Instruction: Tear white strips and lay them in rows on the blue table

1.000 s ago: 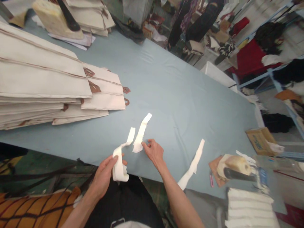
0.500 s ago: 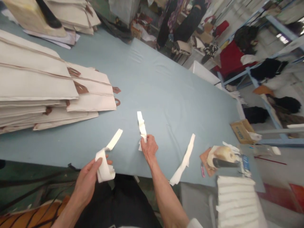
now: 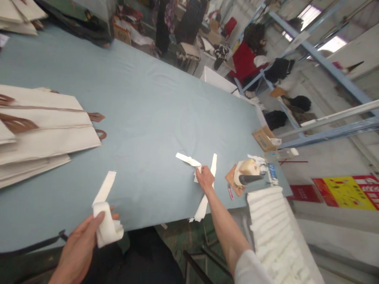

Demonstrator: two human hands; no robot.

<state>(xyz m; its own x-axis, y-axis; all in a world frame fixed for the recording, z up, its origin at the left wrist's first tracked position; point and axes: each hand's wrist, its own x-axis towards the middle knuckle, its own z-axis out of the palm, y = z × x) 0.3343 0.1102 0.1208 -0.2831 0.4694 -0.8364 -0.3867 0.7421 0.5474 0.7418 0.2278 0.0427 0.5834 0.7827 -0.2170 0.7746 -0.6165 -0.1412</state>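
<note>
While my left hand [image 3: 79, 242] is clamped on a folded white bundle [image 3: 104, 227] by the table's [image 3: 142, 118] near edge, my right hand [image 3: 206, 178], well apart, pinches a loose strip [image 3: 186, 159] near another strip [image 3: 202, 208]. Cardboard box [image 3: 262, 138] farther right has something white [image 3: 276, 141] poking out, can't tell what.

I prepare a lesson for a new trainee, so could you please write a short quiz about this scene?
1. Which of the person's hands holds the folded white strip?
2. True or false: the right hand holds another white strip.
3. What colour are the loops on the cream stack: a) blue, b) brown, c) green?

Key: 1. the left hand; 2. true; 3. b.
</note>
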